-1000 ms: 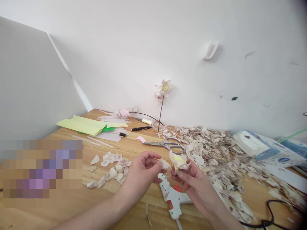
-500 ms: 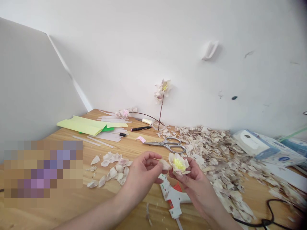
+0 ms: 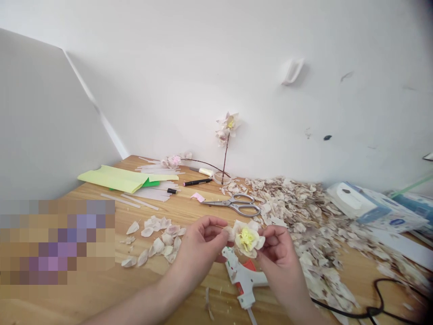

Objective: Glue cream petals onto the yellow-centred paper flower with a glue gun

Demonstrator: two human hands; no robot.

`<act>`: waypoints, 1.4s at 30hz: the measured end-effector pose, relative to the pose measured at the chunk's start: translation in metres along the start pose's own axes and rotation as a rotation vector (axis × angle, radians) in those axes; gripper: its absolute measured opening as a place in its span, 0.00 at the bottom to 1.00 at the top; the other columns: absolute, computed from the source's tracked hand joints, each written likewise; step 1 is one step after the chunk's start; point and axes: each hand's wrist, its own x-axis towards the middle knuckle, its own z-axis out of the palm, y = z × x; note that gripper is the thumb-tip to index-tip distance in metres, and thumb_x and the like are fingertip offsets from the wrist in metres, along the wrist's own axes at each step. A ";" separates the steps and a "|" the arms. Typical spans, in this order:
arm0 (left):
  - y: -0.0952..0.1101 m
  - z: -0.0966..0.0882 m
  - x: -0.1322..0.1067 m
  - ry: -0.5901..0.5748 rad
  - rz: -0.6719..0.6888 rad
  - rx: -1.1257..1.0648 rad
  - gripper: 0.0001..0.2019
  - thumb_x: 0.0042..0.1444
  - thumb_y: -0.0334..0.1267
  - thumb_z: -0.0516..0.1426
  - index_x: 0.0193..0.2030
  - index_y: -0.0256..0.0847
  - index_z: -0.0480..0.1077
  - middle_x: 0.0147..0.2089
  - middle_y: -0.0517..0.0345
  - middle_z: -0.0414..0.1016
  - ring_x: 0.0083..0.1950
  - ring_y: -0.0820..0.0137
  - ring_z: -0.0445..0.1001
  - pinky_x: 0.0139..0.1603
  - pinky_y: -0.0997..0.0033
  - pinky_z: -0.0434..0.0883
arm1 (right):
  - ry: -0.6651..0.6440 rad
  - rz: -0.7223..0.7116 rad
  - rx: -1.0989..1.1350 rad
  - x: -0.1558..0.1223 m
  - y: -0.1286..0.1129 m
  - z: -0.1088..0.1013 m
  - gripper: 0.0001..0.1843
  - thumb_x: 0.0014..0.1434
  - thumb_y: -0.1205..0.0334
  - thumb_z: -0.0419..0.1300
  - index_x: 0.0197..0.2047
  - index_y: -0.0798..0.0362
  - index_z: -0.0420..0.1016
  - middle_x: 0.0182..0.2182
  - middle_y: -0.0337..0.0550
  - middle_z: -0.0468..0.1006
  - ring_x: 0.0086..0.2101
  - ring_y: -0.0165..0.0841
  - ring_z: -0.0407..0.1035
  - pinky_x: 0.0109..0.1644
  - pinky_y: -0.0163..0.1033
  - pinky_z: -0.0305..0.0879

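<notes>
"one flower (image 3: 246, 239), where?"
"over the glue gun (image 3: 246, 285), pinched by the right hand (image 3: 282, 257); the left hand (image 3: 203, 243) pinches a petal (image 3: 229, 233) at its edge."
"elbow room?"
"petal pile (image 3: 297, 203) crowds right; desk (image 3: 138, 276) shows left."

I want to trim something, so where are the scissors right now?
In the head view, the scissors lie just right of centre, beyond the held flower, with the pink scrap near their tips and the petal heap beside their handles.

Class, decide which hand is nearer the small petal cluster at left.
Left. The left hand is just right of the small petal cluster; the right hand is farther right, holding the flower.
</notes>
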 end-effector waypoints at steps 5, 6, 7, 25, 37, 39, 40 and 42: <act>-0.001 0.000 -0.001 -0.010 -0.005 -0.047 0.13 0.44 0.41 0.61 0.35 0.38 0.67 0.31 0.54 0.76 0.36 0.64 0.76 0.24 0.75 0.71 | 0.038 -0.030 -0.069 -0.002 0.003 -0.003 0.17 0.45 0.63 0.66 0.33 0.46 0.60 0.33 0.39 0.75 0.33 0.34 0.72 0.28 0.33 0.68; 0.000 0.000 -0.002 -0.015 -0.007 -0.051 0.13 0.44 0.41 0.61 0.35 0.38 0.67 0.31 0.54 0.76 0.37 0.64 0.76 0.25 0.74 0.71 | 0.034 -0.028 -0.075 -0.002 0.003 -0.004 0.17 0.45 0.63 0.66 0.32 0.46 0.60 0.34 0.39 0.75 0.34 0.35 0.72 0.29 0.34 0.69; 0.001 0.000 -0.003 -0.018 -0.009 -0.051 0.13 0.44 0.42 0.61 0.34 0.38 0.67 0.31 0.54 0.76 0.37 0.64 0.76 0.25 0.74 0.71 | 0.029 -0.029 -0.078 -0.003 0.003 -0.004 0.17 0.45 0.63 0.66 0.32 0.46 0.60 0.34 0.40 0.76 0.34 0.36 0.72 0.30 0.35 0.70; 0.003 -0.002 -0.003 -0.084 -0.043 -0.131 0.13 0.44 0.41 0.62 0.33 0.34 0.69 0.32 0.50 0.77 0.35 0.66 0.75 0.30 0.71 0.73 | 0.012 -0.261 -0.194 -0.005 0.009 -0.008 0.16 0.47 0.71 0.63 0.33 0.45 0.60 0.34 0.39 0.78 0.36 0.33 0.73 0.37 0.37 0.71; 0.002 -0.001 -0.004 -0.080 -0.045 -0.105 0.11 0.45 0.40 0.61 0.33 0.34 0.70 0.33 0.49 0.77 0.36 0.66 0.75 0.29 0.73 0.74 | -0.011 -0.298 -0.217 -0.003 0.009 -0.010 0.15 0.48 0.72 0.61 0.33 0.44 0.61 0.34 0.38 0.79 0.36 0.35 0.74 0.32 0.35 0.72; 0.003 -0.001 -0.005 -0.087 -0.029 -0.097 0.11 0.46 0.39 0.60 0.34 0.34 0.70 0.33 0.50 0.77 0.36 0.67 0.75 0.30 0.72 0.74 | -0.007 -0.324 -0.251 -0.002 0.009 -0.010 0.15 0.49 0.72 0.60 0.34 0.44 0.61 0.34 0.38 0.79 0.36 0.34 0.74 0.33 0.35 0.71; 0.003 -0.001 -0.005 -0.093 -0.023 -0.100 0.11 0.46 0.39 0.60 0.34 0.34 0.70 0.33 0.50 0.77 0.36 0.67 0.75 0.30 0.72 0.74 | -0.004 -0.335 -0.270 -0.002 0.009 -0.010 0.15 0.49 0.72 0.60 0.34 0.44 0.61 0.35 0.38 0.79 0.36 0.33 0.74 0.34 0.35 0.71; 0.003 -0.001 -0.005 -0.111 -0.013 -0.118 0.10 0.48 0.39 0.59 0.35 0.34 0.70 0.34 0.50 0.77 0.37 0.67 0.75 0.31 0.72 0.74 | 0.006 -0.342 -0.305 -0.002 0.009 -0.011 0.14 0.50 0.71 0.60 0.34 0.44 0.60 0.34 0.38 0.79 0.36 0.33 0.74 0.35 0.36 0.70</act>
